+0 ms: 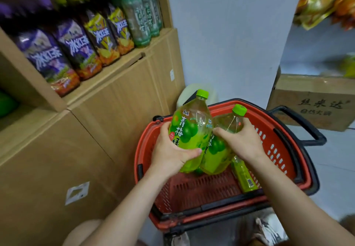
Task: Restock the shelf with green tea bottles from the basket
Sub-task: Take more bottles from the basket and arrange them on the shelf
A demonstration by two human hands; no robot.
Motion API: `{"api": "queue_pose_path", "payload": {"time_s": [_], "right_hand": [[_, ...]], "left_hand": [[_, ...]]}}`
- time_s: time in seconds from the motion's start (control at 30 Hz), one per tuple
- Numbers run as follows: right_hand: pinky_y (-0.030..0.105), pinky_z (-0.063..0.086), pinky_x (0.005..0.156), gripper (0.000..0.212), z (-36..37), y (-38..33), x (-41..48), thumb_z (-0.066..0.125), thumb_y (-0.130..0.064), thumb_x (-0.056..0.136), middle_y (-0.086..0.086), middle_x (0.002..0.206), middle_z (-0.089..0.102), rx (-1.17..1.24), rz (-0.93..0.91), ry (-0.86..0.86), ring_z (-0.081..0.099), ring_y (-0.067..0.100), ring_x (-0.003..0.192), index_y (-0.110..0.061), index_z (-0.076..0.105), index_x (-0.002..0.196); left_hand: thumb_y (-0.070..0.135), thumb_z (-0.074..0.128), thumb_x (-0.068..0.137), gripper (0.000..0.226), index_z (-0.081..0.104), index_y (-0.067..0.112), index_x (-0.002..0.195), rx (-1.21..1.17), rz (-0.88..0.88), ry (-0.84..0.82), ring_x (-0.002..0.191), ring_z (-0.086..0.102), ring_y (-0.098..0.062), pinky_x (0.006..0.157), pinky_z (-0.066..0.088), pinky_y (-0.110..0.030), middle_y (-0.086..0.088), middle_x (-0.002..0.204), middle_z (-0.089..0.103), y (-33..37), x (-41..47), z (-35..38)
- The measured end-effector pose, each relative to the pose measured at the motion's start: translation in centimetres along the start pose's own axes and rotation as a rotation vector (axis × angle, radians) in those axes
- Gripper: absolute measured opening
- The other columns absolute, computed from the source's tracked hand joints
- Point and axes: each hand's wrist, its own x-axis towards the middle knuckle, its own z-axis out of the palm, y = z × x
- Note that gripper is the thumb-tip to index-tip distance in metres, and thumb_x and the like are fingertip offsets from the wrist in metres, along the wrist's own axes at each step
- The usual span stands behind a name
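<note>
Head camera looks steeply down, close over the basket (269, 128).

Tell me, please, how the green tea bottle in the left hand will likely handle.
The green tea bottle looks full, so probably heavy. Its smooth plastic may slip in the left hand. Round-bodied, it would likely roll.

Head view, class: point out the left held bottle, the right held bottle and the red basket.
Left held bottle (187, 130): head view, on its front label.
Right held bottle (217, 157): head view, on its lower body.
Red basket (275, 150): head view, on its perforated right wall.
</note>
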Motion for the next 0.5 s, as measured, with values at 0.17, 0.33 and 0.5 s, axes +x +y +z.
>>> {"api": "queue_pose_path", "payload": {"time_s": [0.17,0.33,0.5], "right_hand": [[0.04,0.048,0.088,0.076,-1.3,-8.3,-3.2,0.081,-0.053,0.059,-0.002,0.11,0.057,-0.025,-0.221,-0.053,0.059,0.025,0.106,-0.029,0.04,0.118],[0.047,0.053,0.085,0.082,0.1,-15.9,-7.2,0.08,-0.065,0.037,-0.006,0.108,0.065,0.196,-0.413,-0.184,0.064,0.02,0.097,-0.041,0.044,0.106],[0.041,0.051,0.093,0.065,4.3,-22.7,-11.2,0.087,-0.055,0.037,-0.019,0.098,0.067,0.389,-0.573,-0.267,0.065,0.004,0.093,-0.039,0.057,0.093]], "left_hand": [[0.037,0.093,0.043,0.094,0.037,0.043,0.119,-0.02,0.075,0.189,0.101,0.057,-0.004,0.088,0.047,-0.026,0.018,0.11,0.058,4.0,-3.8,-6.2],[0.034,0.092,0.049,0.083,0.04,0.043,0.114,-0.147,0.127,0.35,0.093,0.059,0.002,0.072,0.05,-0.02,0.02,0.101,0.061,6.9,-8.5,-14.1],[0.052,0.087,0.032,0.107,0.04,0.035,0.126,-0.154,0.177,0.596,0.108,0.06,-0.012,0.094,0.05,-0.043,0.011,0.117,0.06,7.9,-12.0,-21.7]]}}
